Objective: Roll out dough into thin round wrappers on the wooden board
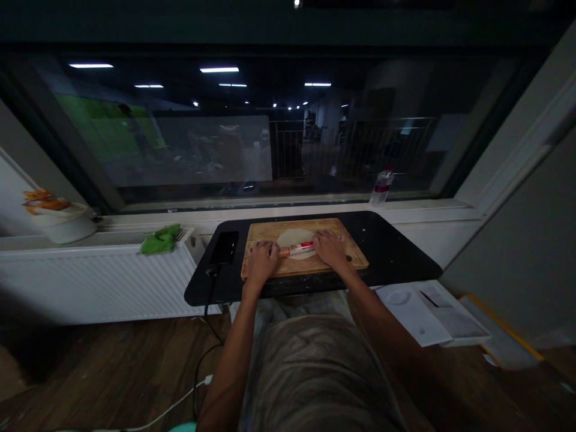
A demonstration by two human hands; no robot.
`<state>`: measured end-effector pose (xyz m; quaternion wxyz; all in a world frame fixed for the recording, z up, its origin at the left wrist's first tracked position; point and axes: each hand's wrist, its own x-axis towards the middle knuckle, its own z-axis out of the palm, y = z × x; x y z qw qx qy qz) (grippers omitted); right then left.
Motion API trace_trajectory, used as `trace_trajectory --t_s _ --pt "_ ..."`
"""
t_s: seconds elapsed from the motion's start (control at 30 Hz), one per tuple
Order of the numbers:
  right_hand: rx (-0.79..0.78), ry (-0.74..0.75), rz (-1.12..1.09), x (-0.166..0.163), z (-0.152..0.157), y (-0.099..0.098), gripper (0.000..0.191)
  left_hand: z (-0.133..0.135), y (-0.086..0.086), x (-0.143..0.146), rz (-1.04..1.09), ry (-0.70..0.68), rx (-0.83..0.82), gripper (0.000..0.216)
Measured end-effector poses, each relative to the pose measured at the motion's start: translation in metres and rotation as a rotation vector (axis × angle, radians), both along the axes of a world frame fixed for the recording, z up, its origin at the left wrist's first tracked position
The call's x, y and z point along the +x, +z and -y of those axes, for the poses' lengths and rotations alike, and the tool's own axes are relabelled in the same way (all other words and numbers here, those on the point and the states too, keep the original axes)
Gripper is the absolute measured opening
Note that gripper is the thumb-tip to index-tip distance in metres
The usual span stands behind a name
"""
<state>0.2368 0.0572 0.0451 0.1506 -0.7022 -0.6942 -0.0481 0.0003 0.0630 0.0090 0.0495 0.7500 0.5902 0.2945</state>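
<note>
A wooden cutting board (351, 258) lies on a small black table (396, 252). On the board sits a flat round of pale dough (294, 236). A red and white rolling pin (298, 249) lies across the dough's near edge. My left hand (262, 257) presses palm-down on the pin's left end with the fingers curled over it. My right hand (330, 247) rests the same way on the pin's right end.
A black phone (224, 246) with a cable lies on the table's left part. A green cloth (161, 239) lies on the white radiator, with a white bowl (60, 223) further left. A plastic bottle (382, 186) stands on the windowsill. Papers (427, 312) lie on the floor at right.
</note>
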Motion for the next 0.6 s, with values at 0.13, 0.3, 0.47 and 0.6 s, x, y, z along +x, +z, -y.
trace_trajectory --t_s 0.13,0.3,0.47,0.6 --pt "0.005 -0.004 -0.001 0.001 0.006 0.0 0.049 -0.003 -0.002 0.0 -0.01 0.008 0.01 0.036" --pt "-0.051 -0.001 0.028 0.0 -0.01 0.002 0.05 -0.004 -0.003 0.0 -0.066 0.006 0.008 0.037" --pt "-0.104 0.012 0.068 -0.002 -0.033 0.003 0.052 -0.003 -0.003 -0.002 -0.098 0.001 0.01 0.035" --pt "-0.115 0.031 0.063 -0.002 -0.039 0.001 0.049 -0.004 -0.003 -0.003 -0.081 -0.008 -0.002 0.034"
